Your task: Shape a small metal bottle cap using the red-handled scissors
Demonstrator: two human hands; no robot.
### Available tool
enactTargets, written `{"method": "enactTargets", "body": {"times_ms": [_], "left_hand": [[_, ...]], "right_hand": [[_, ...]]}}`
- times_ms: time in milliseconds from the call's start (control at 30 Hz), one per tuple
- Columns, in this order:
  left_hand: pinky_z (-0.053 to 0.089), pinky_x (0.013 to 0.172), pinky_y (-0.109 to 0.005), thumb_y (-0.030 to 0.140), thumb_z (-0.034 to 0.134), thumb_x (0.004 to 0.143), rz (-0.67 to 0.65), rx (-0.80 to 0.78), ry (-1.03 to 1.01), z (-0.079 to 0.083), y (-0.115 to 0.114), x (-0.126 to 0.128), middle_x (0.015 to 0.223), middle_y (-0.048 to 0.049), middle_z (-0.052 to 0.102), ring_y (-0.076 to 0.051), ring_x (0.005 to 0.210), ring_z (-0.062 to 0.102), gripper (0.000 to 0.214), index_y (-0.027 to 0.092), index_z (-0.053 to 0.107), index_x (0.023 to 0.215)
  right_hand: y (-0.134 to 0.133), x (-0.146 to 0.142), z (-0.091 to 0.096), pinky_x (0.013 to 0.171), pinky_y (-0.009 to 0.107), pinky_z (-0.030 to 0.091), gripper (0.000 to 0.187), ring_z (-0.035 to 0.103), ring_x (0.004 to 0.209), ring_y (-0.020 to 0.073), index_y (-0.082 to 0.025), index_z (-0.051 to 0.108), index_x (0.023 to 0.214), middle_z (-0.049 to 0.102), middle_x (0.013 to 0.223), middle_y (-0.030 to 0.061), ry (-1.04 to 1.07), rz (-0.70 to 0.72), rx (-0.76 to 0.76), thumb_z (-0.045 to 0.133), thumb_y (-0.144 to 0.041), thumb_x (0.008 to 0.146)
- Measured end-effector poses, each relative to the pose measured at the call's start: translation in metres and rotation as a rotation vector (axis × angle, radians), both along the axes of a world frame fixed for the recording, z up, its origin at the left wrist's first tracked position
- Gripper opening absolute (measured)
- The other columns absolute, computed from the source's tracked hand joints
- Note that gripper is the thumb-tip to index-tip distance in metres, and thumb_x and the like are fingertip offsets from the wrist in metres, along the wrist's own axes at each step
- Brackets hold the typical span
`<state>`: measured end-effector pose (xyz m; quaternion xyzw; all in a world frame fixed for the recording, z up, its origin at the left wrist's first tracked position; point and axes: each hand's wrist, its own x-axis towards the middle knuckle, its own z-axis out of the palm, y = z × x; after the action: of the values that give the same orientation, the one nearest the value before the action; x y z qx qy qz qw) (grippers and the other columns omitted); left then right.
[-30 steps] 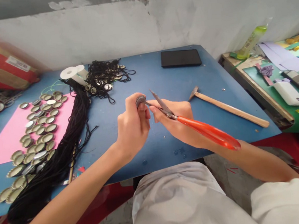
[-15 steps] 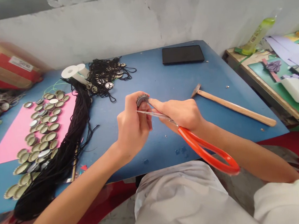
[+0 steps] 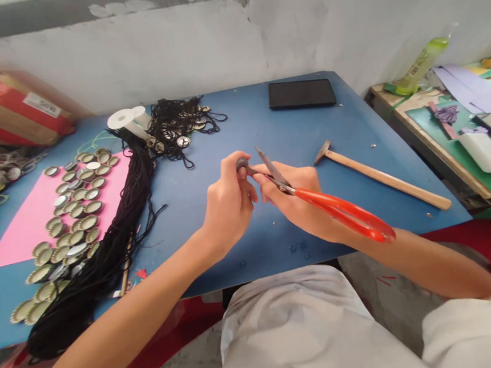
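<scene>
My left hand (image 3: 228, 200) pinches a bottle cap (image 3: 242, 163) between thumb and fingers above the blue table. A pair of scissors with orange-red handles (image 3: 346, 212) is in my right hand (image 3: 295, 194), its blades (image 3: 273, 167) spread apart. One blade points up and away, while the other reaches toward the cap and seems to touch it. My fingers hide part of the lower blade and most of the cap. To the left, many bottle caps (image 3: 75, 210) lie on pink paper (image 3: 13, 233), beside a long bundle of black cord (image 3: 119, 218).
A hammer (image 3: 387, 182) lies right of my hands. Behind are a black phone-like slab (image 3: 302, 94), white spools (image 3: 125, 121) and tangled black cords with caps (image 3: 175, 121). A red-and-brown box (image 3: 11, 110) stands far left; a side table (image 3: 435, 144) holds a white device.
The scissors have turned in my right hand: the blades are now opened, one raised away from the cap, and the handles sit higher. My left hand keeps the cap, shifted slightly right.
</scene>
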<state>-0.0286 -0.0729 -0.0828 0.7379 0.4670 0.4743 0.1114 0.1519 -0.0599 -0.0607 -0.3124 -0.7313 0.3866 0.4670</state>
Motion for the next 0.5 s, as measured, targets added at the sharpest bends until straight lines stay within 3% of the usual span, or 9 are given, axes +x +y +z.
{"method": "enactTargets", "body": {"times_ms": [267,400,500], "left_hand": [[0.049,0.053,-0.021,0.023,0.050,0.111,-0.051,-0.098,-0.117,0.004,-0.007,0.003,0.066,0.0112,0.060,-0.010,0.048,0.060,0.017,0.025,0.051,0.128],[0.049,0.053,-0.019,0.022,0.052,0.110,-0.069,-0.179,-0.178,0.005,-0.010,0.005,0.063,0.0124,0.058,-0.009,0.047,0.060,0.018,0.025,0.052,0.128],[0.049,0.053,-0.021,0.019,0.050,0.110,-0.081,-0.262,-0.164,0.009,-0.011,0.005,0.060,0.0128,0.057,-0.009,0.045,0.058,0.016,0.024,0.053,0.126]], "right_hand": [[0.004,0.003,-0.012,0.067,0.026,0.045,0.033,0.067,0.069,0.0117,-0.022,0.074,0.097,0.081,0.086,-0.0002,-0.252,-0.052,0.420,0.047,-0.027,0.117],[0.002,0.013,-0.009,0.063,0.030,0.040,0.026,0.070,0.073,0.0140,-0.014,0.072,0.118,0.080,0.086,0.0023,-0.388,-0.043,0.604,0.046,-0.014,0.114],[0.004,0.022,-0.005,0.060,0.032,0.035,0.027,0.070,0.074,0.0147,-0.010,0.070,0.127,0.079,0.085,0.0030,-0.548,-0.037,0.651,0.047,-0.013,0.114]]}}
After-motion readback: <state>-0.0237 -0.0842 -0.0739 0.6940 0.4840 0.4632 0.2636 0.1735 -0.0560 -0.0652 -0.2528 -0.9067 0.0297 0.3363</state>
